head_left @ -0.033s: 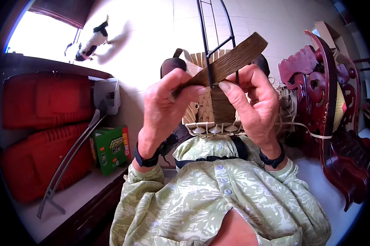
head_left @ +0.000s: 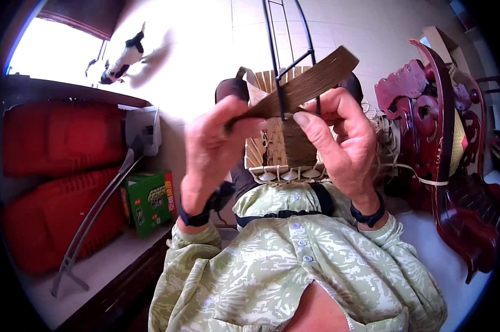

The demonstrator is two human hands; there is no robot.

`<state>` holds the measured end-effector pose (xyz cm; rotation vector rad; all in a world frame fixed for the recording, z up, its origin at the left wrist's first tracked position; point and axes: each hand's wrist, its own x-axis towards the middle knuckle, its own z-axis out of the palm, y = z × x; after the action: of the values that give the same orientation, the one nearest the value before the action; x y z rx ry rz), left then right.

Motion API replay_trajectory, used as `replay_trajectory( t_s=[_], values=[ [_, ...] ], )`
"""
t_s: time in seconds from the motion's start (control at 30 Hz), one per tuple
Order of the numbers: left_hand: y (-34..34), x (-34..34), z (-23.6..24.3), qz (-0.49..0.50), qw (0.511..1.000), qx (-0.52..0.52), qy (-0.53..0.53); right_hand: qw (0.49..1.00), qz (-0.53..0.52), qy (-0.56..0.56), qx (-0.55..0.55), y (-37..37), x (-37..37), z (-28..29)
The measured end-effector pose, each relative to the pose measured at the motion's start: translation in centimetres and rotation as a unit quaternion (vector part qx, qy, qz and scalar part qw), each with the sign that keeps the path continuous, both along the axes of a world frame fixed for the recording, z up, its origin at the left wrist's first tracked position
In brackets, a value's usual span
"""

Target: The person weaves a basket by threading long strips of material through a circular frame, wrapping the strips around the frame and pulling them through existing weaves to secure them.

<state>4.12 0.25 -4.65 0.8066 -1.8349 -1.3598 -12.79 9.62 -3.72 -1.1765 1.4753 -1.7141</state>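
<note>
A wide, flat brown strip (head_left: 322,74) with a fine lengthwise grain slants across a black metal wire frame (head_left: 298,62). More of the strip hangs down below the frame's near end. My left hand (head_left: 214,146), slightly blurred, pinches the strip's lower left stretch between thumb and fingers. My right hand (head_left: 344,141) is closed at the frame's near end, its thumb pressing the strip by the bar; the fingers behind are partly hidden. Beneath my hands, a pale woven basket (head_left: 255,157) with shell-like pieces along its rim lies at my lap.
On the left are two red seat-like pads (head_left: 61,133), a grey curved metal piece (head_left: 97,216) and a green box (head_left: 149,202). A black-and-white animal (head_left: 125,58) stands on the pale floor. Carved dark-red wooden furniture (head_left: 443,122) fills the right, with pale cord (head_left: 407,167) tied around it.
My left hand has shifted slightly left along with its end of the strip. The frame and strip have moved very slightly left; my right hand keeps its hold.
</note>
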Motion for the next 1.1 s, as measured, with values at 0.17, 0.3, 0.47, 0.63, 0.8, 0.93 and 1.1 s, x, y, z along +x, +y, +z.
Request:
replay_trajectory(
  t_s=[0.17,0.3,0.47,0.63,0.8,0.93,1.1],
  values=[
    [-7.8,16.2,-6.6,0.284,0.842,-0.175,-0.425,1.000,0.008,-0.012,-0.015,0.2,-0.1,-0.2],
    [-5.3,7.2,-2.0,0.222,0.879,-0.304,-0.293,1.000,-0.005,0.018,0.023,0.0,0.1,0.0],
    [-1.5,-2.3,1.5,-0.030,0.984,-0.171,0.026,1.000,0.005,-0.028,-0.006,0.0,0.4,-0.3],
    [-1.4,-1.7,0.1,0.022,0.983,-0.165,0.080,0.998,0.026,0.048,0.018,0.3,0.0,0.5],
    [-4.4,4.7,-1.7,0.193,0.923,-0.322,-0.078,0.998,0.034,-0.003,0.044,0.9,-0.7,0.3],
    [-10.7,16.6,-7.4,0.349,0.887,-0.135,-0.269,0.999,0.032,0.002,-0.003,0.4,-0.5,-0.3],
    [-6.3,5.7,-3.3,0.223,0.920,-0.244,-0.208,1.000,0.012,-0.009,-0.020,0.0,-0.3,-0.9]
  ],
)
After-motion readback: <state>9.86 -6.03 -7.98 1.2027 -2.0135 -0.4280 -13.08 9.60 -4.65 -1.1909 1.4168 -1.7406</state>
